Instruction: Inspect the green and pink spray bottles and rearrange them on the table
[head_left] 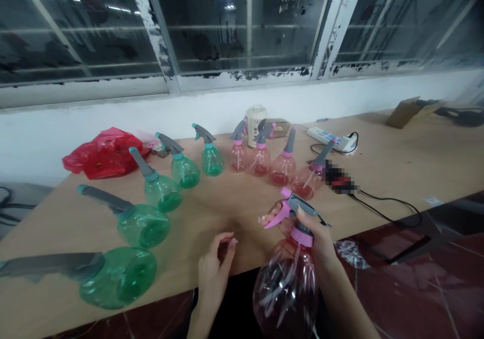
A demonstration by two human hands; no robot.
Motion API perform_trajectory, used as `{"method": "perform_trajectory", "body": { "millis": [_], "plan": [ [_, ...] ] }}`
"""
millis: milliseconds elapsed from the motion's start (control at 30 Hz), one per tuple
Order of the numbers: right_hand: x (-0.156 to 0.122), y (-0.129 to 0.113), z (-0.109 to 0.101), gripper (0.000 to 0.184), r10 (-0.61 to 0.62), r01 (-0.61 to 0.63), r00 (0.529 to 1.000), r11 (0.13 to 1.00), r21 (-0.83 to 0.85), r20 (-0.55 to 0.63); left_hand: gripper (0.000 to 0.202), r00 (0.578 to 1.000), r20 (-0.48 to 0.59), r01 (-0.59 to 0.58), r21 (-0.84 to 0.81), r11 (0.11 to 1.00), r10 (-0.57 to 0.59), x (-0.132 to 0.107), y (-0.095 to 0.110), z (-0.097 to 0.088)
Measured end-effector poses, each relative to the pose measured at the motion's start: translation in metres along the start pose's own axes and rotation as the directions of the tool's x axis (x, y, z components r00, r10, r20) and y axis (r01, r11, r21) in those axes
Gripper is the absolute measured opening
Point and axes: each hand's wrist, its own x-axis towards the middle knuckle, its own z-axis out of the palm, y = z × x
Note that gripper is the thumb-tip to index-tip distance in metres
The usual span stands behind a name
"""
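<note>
While my right grip (312,238) clenches a pink spray bottle (285,293) by its neck near the table (234,203) edge, my left grip (214,271) hangs open and empty. Five green spray bottles (161,193) and four pink spray bottles (282,170) already stand arrayed on the table.

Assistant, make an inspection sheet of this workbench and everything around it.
Surface: pale wooden bench top.
Job's things: five green spray bottles, four pink spray bottles in an arc.
Clutter: red plastic bag, paper cup, cardboard piece.
Grippers: right hand grips a pink spray bottle at the neck; left hand open, fingers curled, holding nothing.
Cables: black cable; power strip.
Surroundings: grimy window, white wall, dark red tiled floor.
</note>
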Motion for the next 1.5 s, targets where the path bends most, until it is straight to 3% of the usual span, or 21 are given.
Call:
{"method": "perform_trajectory", "body": {
  "millis": [200,567,800,1067,1367,1500],
  "plan": [
    [-0.001,-0.001,0.001,0.028,0.055,-0.064,0.994,0.993,0.097,0.096,0.031,1.0,-0.007,-0.002,-0.007,1.0,0.002,0.0,-0.003,0.002],
    [0.006,-0.001,-0.002,0.027,-0.057,0.056,0.998,0.997,0.06,0.009,0.031,1.0,0.008,-0.013,-0.022,1.0,0.014,-0.001,-0.005,0.004],
    [0.012,-0.001,0.0,0.028,-0.052,0.05,0.997,0.998,0.033,0.055,0.031,0.999,-0.005,-0.037,-0.018,0.999,0.037,-0.002,-0.006,0.003],
    [0.019,0.007,0.005,0.02,-0.068,0.081,0.986,0.994,0.078,-0.151,0.03,0.998,-0.006,-0.061,0.002,0.998,0.061,-0.002,-0.005,0.003],
    [0.02,0.009,0.004,0.02,-0.053,0.054,0.997,0.998,0.016,-0.06,0.031,0.998,-0.014,-0.06,-0.009,0.998,0.059,-0.004,-0.004,0.003],
    [0.022,0.01,0.005,0.024,-0.044,0.044,0.999,0.997,0.069,-0.009,0.03,0.999,-0.003,-0.048,-0.008,0.999,0.048,-0.003,-0.007,0.003]
  ]
}}
